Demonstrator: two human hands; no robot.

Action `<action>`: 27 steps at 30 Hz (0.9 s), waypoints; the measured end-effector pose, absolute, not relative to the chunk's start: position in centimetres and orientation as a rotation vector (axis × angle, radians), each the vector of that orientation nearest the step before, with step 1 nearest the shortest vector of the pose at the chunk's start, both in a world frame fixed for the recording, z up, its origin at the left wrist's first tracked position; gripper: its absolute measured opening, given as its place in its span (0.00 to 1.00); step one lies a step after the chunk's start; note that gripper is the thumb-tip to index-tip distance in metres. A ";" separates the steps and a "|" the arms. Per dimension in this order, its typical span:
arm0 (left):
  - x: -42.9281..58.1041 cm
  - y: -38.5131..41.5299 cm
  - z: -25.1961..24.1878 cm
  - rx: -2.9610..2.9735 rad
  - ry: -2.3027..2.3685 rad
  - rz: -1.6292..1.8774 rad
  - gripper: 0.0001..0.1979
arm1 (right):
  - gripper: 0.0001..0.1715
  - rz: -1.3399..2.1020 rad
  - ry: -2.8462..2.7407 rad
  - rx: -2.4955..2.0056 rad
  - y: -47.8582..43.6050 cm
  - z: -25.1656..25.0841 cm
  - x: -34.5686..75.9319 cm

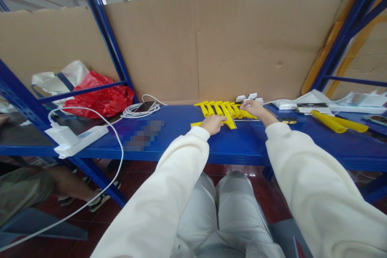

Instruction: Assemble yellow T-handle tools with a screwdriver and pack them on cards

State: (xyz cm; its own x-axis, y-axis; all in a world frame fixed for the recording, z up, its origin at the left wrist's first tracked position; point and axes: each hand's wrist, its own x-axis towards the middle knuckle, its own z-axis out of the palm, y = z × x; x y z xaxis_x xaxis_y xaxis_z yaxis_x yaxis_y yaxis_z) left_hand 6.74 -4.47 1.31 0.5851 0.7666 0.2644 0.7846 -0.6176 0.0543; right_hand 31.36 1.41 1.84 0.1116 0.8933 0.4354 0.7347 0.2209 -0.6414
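My left hand (pixel 214 124) is closed around a yellow T-shaped scraper (pixel 230 120) with a tube-like handle, held low over the blue table. The handle sticks out to the left of the hand, and the wide blade end points right. Behind it, several more yellow scrapers (pixel 218 109) lie side by side in a row. My right hand (pixel 253 109) is over the right end of that row, fingers bent and somewhat apart, with nothing visible in them. Just behind its fingertips is a small pile of white pieces (pixel 250 97), too small to name.
Two yellow tubular handles (pixel 329 121) lie at the right, by white plastic packaging (pixel 314 97). Coiled white cable (pixel 140 109), a power strip (pixel 80 141) and a red bag (pixel 101 94) are at the left. Cardboard (pixel 242 40) stands behind the blue table (pixel 181 155). Another person's leg (pixel 69 181) shows lower left.
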 end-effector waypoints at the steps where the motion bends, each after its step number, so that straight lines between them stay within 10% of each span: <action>1: 6.7 -4.5 1.4 -2.737 -1.338 -0.396 0.19 | 0.04 0.352 -1.668 -1.489 1.2 1.9 30.2; 27: 7.0 -5.1 1.6 -2.711 -1.287 -0.327 0.21 | 0.09 0.387 -1.860 -1.367 1.1 0.0 26.8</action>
